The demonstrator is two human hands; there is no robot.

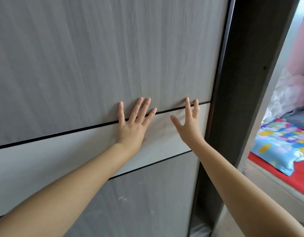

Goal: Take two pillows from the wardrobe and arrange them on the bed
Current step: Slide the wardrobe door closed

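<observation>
Wardrobe door (96, 57): a tall grey wood-grain sliding panel filling the left and centre of the frame, crossed by a paler band (62, 156) between two thin dark grooves; its right edge meets a dark frame post (242, 82).
Left hand (132, 124): palm flat on the door at centre frame, fingers spread across the upper groove; open, gripping nothing.
Right hand (190, 122): just right of the left hand, near the door's right edge; fingers spread and open, fingertips at the upper groove; whether the palm touches the panel cannot be told.
Pillows: not visible; presumably inside the wardrobe behind the closed door.
Bed (284, 170): at the right edge of the frame, past the post; a red sheet with a bright patterned cloth (281, 144) lying on it.
Door handling, as a judgement: stiff, smooth, likely slippery, with no handle in view; flat palm pressure and a sideways push suit it best, or fingertips hooked on the right edge.
Pillow handling, as a judgement: probably light, soft and bulky; easiest taken by the sides or hugged, one at a time.
</observation>
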